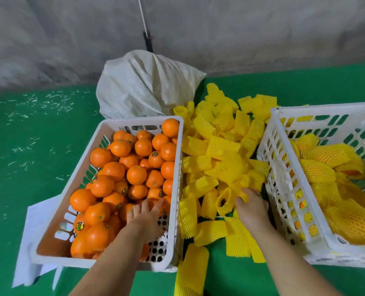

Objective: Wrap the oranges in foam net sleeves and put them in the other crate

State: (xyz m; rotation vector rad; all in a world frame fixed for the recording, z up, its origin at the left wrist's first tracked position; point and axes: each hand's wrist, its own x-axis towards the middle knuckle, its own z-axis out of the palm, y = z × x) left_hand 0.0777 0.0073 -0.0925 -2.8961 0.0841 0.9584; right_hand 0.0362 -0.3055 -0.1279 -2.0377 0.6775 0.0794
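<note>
A green floor (38, 146) (flecked with pale scraps at the left) meets a grey, mottled wall (70, 39). A stuffed white sack (143, 86) leans there, with white sheets (30, 242) lower left.

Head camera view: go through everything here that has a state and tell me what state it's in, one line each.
Left crate: nearly full of bare oranges.
Right crate: partly filled with sleeved oranges.
Foam net sleeves: loose pile between the crates.
White sack: bunched closed, behind the crates.
Left hand: fingers spread, reaching onto the oranges.
Right hand: in the sleeve pile; grip hidden.
</note>
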